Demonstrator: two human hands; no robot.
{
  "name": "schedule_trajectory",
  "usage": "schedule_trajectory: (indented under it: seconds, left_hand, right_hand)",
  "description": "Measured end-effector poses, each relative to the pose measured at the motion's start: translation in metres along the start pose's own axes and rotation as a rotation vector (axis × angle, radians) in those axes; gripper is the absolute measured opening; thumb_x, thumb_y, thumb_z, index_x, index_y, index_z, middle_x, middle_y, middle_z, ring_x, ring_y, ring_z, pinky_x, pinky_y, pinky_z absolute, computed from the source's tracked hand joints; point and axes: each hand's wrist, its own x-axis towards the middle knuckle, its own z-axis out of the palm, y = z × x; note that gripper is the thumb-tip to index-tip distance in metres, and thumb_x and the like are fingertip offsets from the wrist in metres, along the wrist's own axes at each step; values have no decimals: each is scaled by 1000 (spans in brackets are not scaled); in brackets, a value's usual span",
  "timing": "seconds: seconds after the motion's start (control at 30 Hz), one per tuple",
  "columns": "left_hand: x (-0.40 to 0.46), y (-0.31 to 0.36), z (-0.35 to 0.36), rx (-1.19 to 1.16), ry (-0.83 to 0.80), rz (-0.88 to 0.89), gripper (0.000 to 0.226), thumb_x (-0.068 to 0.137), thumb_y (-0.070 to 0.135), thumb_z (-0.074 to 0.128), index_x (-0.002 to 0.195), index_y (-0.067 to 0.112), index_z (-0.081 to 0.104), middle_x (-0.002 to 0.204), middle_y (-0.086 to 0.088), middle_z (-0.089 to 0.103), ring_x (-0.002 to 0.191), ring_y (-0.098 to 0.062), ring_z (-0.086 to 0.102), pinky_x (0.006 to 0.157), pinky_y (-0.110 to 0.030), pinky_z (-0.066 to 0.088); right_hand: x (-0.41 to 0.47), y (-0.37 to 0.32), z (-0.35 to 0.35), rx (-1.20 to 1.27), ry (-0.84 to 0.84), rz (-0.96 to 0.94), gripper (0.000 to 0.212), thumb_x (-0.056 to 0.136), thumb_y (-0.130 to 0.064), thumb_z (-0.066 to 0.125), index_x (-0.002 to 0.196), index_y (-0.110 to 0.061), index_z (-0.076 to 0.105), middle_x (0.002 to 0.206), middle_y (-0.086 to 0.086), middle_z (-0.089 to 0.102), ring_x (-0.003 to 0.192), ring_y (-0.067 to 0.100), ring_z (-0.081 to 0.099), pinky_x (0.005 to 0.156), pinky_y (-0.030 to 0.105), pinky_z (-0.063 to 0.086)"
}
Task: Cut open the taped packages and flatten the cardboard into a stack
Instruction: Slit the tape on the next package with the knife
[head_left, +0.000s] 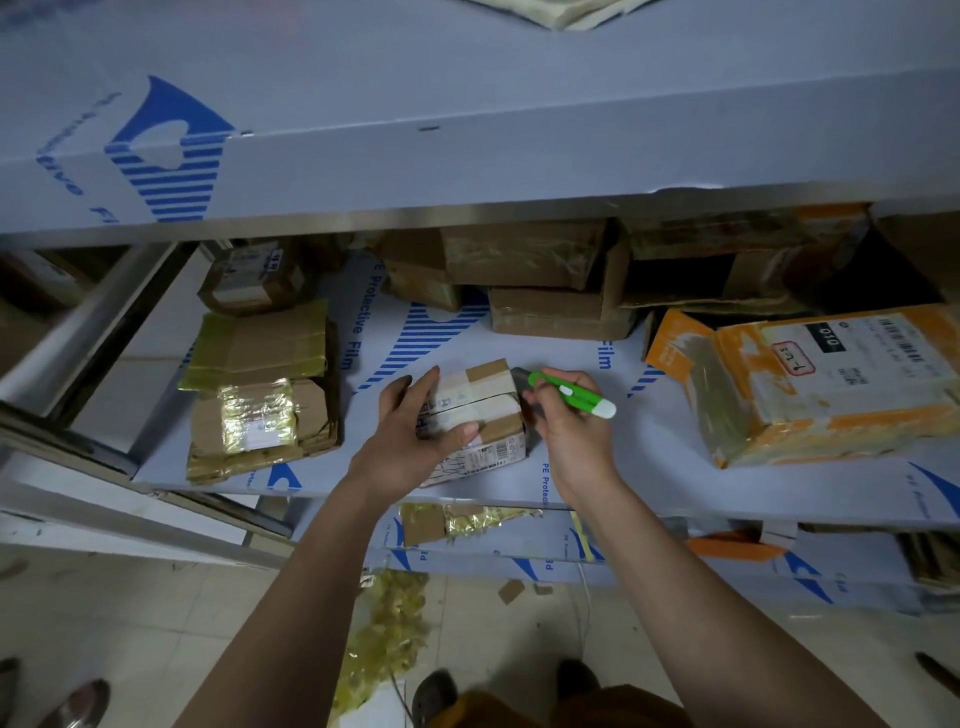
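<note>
Meanwhile, left hand (415, 421) fingers clamp small taped package (475, 415) on shelf (649, 467); right hand (566, 426) pinches green cutter (569, 393) just right. Likely light, stiff, tape slick; hold sides.

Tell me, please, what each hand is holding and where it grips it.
The left hand grips the small taped box by its left end. The right hand holds the green cutter around its middle.

Bare shelf (613, 447) between flattened cardboard (260, 395) and orange package (810, 384); boxes (545, 280) behind.
</note>
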Motion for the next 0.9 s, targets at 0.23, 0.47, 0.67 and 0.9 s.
schedule_trajectory:
  seconds: [0.23, 0.47, 0.67, 0.9]
  left_hand:
    - [-3, 3, 4, -94, -17, 20, 78, 86, 27, 73, 150, 33, 31, 151, 9, 10, 132, -6, 23, 109, -21, 29]
    - [-1, 2, 5, -65, -11, 4, 80, 89, 34, 69, 153, 34, 23, 152, 11, 9, 141, -11, 20, 107, -18, 25]
    - [-2, 5, 6, -51, 7, 12, 80, 89, 34, 69, 154, 33, 22, 153, 10, 9, 142, -12, 20, 104, -16, 25]
    - [-3, 6, 6, -55, 15, 7, 81, 87, 29, 72, 153, 33, 25, 154, 7, 9, 143, -13, 19, 106, -17, 25]
  right_hand:
    - [10, -4, -2, -19, -67, 20, 20, 89, 4, 60, 86, -15, 64, 73, -1, 68, 77, 13, 63, 85, 44, 51]
    - [10, -14, -6, -23, -124, 88, 20, 90, 6, 57, 82, -11, 65, 68, 4, 64, 71, 14, 61, 86, 41, 53]
    - [0, -14, -16, 34, -138, 114, 18, 91, 7, 54, 83, -7, 61, 68, 6, 60, 70, 14, 60, 80, 34, 56]
    - [-6, -12, -24, -53, -192, 92, 23, 90, 10, 52, 74, -6, 57, 66, 8, 57, 67, 17, 57, 76, 29, 57]
